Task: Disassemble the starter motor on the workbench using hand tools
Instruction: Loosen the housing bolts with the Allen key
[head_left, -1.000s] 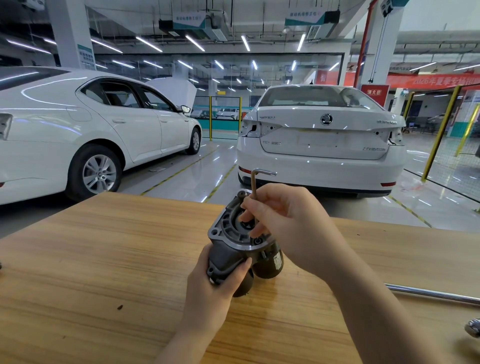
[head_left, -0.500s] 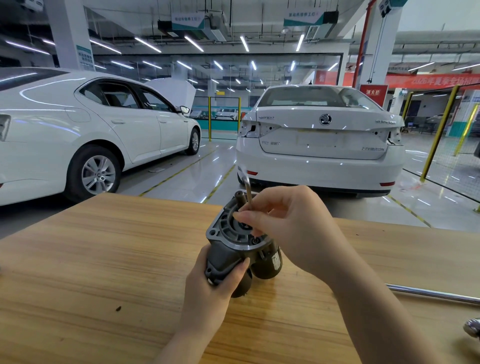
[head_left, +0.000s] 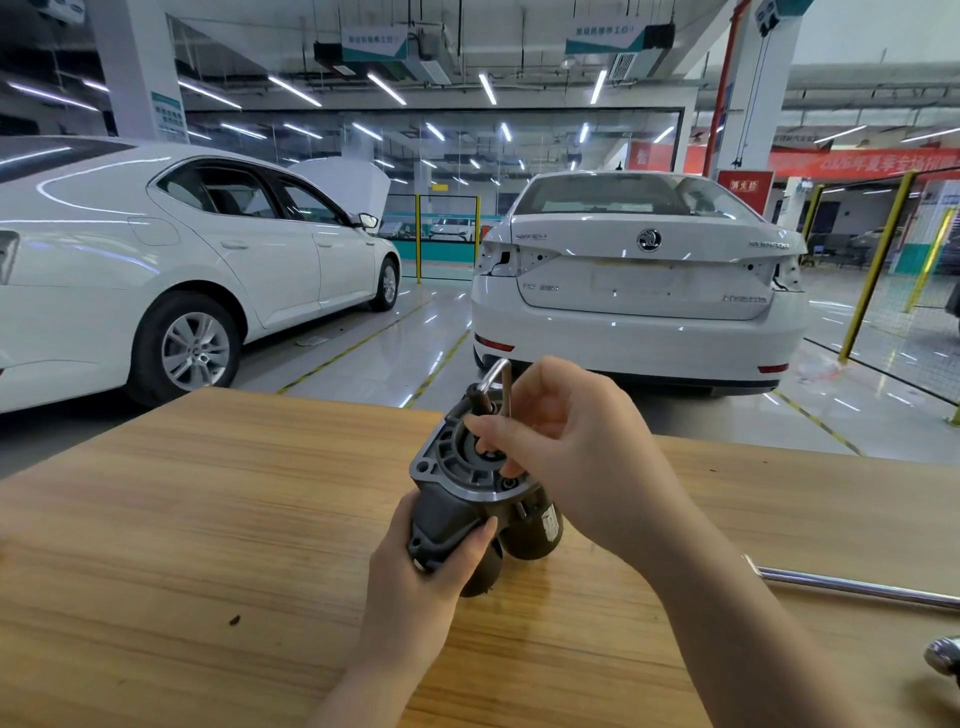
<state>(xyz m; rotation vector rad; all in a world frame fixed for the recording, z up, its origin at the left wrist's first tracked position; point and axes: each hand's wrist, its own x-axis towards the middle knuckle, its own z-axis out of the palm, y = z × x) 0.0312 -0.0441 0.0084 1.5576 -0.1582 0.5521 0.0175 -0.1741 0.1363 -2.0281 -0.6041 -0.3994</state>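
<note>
While the starter motor (head_left: 451, 465) stood on the workbench (head_left: 208, 519), my left hand (head_left: 410, 587) gripped its housing from six o'clock; my right hand (head_left: 571, 447), arched in from three o'clock, pinched the hex key (head_left: 505, 397) upright above its flange.

The lower end of the thin L-shaped steel hex key (head_left: 493, 375) runs behind the curled fingers (head_left: 498, 434) of the right hand (head_left: 566, 447), so where its tip seats cannot be told. The left hand (head_left: 421, 587) grips and covers the near side of the dark grey cast-metal starter motor (head_left: 457, 467). Just below the right fingers, the white label (head_left: 549, 522) on its cylinder is too small to read. Well right of both hands, a long chrome bar (head_left: 857, 590) and a rounded chrome piece (head_left: 948, 662) are cut off by the right edge.
</note>
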